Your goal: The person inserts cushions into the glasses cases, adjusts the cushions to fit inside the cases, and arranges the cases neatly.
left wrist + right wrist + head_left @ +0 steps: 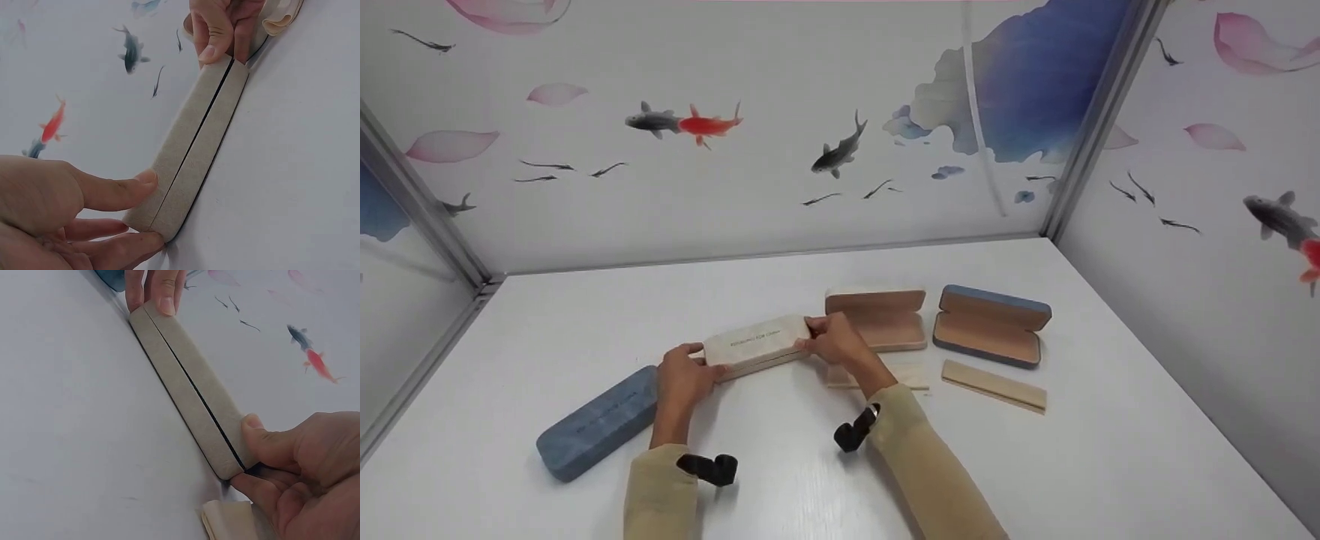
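A cream glasses case (757,341) with small lettering on its lid lies across the middle of the table, held at both ends. My left hand (686,375) grips its left end, thumb on the upper half and fingers at the lower edge. At the opposite end my right hand (836,341) holds it in the same way. In the left wrist view, the seam of the cream case (194,143) shows as a dark gap that widens towards the right end. The right wrist view shows the same tapering gap along the case (188,391).
Beside my left hand lies a closed blue glasses case (600,424). An open cream case (885,330) and an open blue case (990,330) stand at right. Before them lie a folded cream cloth (911,375), partly behind my right forearm, and a folded beige cloth (994,386).
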`<state>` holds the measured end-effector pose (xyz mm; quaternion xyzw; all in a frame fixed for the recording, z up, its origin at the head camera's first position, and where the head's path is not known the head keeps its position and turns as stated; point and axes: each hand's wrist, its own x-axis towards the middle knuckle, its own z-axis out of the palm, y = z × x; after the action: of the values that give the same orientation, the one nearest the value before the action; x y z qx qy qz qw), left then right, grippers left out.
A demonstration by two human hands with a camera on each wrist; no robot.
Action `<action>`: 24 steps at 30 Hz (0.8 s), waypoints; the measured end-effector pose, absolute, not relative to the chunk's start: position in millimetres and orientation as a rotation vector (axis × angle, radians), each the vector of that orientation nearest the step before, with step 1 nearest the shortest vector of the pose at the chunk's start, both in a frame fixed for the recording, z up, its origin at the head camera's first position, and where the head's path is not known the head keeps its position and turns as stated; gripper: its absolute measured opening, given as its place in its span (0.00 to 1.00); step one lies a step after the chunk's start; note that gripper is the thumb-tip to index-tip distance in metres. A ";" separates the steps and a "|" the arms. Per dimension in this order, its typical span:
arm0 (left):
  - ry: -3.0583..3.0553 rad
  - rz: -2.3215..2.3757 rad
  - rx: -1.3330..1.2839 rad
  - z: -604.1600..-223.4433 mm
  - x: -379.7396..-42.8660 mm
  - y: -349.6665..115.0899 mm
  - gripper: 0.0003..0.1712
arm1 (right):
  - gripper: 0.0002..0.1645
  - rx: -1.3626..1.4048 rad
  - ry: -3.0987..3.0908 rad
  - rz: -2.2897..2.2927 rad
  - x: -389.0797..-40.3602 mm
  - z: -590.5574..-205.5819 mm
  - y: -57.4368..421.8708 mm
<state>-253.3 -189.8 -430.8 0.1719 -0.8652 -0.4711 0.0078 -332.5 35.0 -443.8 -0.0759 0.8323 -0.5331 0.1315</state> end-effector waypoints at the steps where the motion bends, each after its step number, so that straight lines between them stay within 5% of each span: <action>1: -2.702 -1.471 0.529 -431.3 -253.0 -189.7 0.38 | 0.35 -0.214 2.418 -1.545 -332.2 -443.5 34.3; 24: -2.660 -1.293 0.436 -391.0 -229.9 -170.2 0.30 | 0.22 -0.242 2.334 -1.775 -320.0 -403.5 43.8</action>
<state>-229.9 -170.2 -391.0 0.1452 -0.8872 -0.4313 0.0757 -320.0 43.8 -403.5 -0.0819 0.7892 -0.6004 0.0995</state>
